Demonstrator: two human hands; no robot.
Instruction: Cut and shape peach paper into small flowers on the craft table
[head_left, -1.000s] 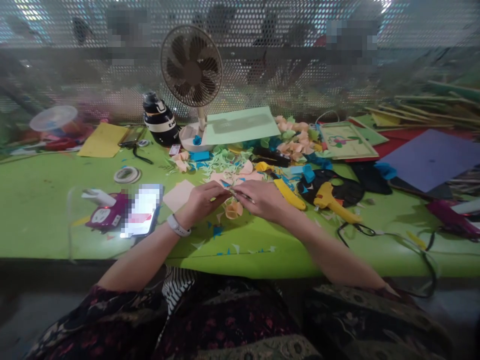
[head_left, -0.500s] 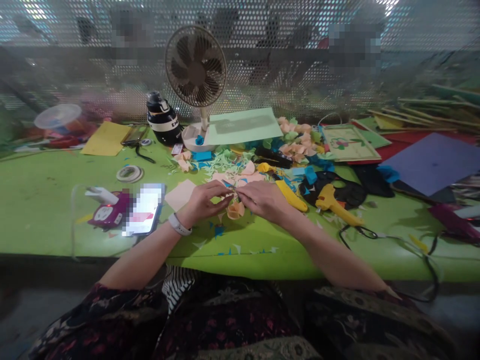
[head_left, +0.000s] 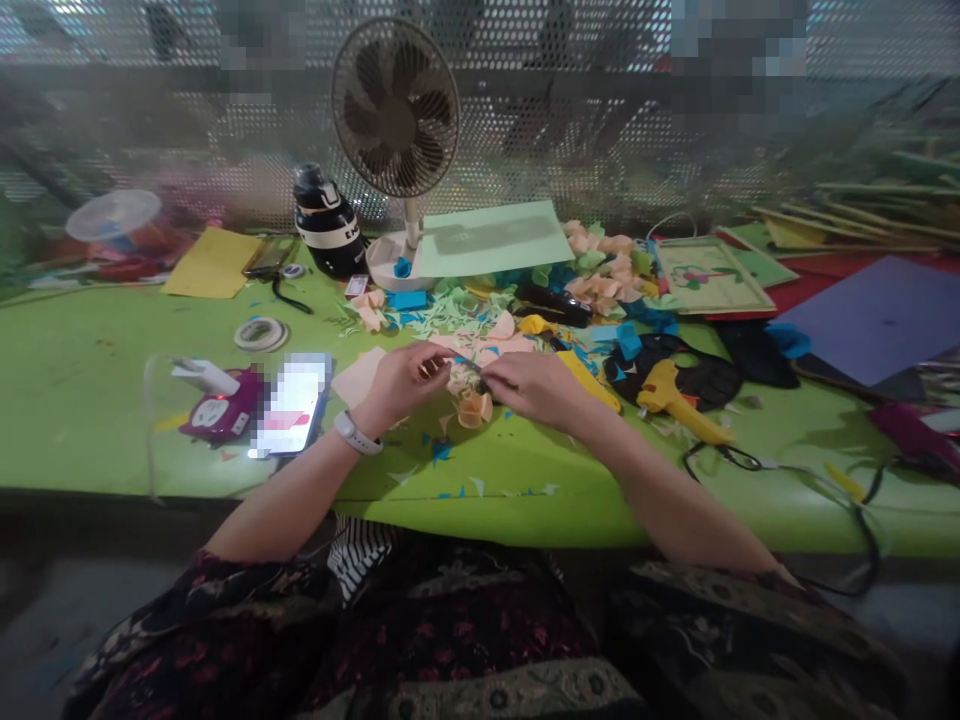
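My left hand (head_left: 401, 385) has its fingers curled, thumb and fingertips close together, at one end of a thin dark strip-like thing (head_left: 468, 362). Gripping the other end of it is my right hand (head_left: 534, 388), fingers closed. What kind of thing it is I cannot tell. Just below the fingertips lies a peach paper flower (head_left: 474, 410). Behind the hands are pink paper pieces (head_left: 501, 348) and a heap of green paper scraps (head_left: 469, 303). A pale pink sheet (head_left: 358, 374) lies beside my left wrist, and a yellow-handled object (head_left: 591, 380) beside my right hand.
A yellow glue gun (head_left: 681, 400) with a looping cord is at the right. To the left lie a phone (head_left: 296, 405), a purple plug block (head_left: 223, 408) and a tape roll (head_left: 260, 334). A fan (head_left: 396, 120) and bottle (head_left: 330, 225) stand behind.
My left fingertips have shifted slightly up and away from the right hand's, showing more of the dark thing between them. The whole view has tilted a little downward.
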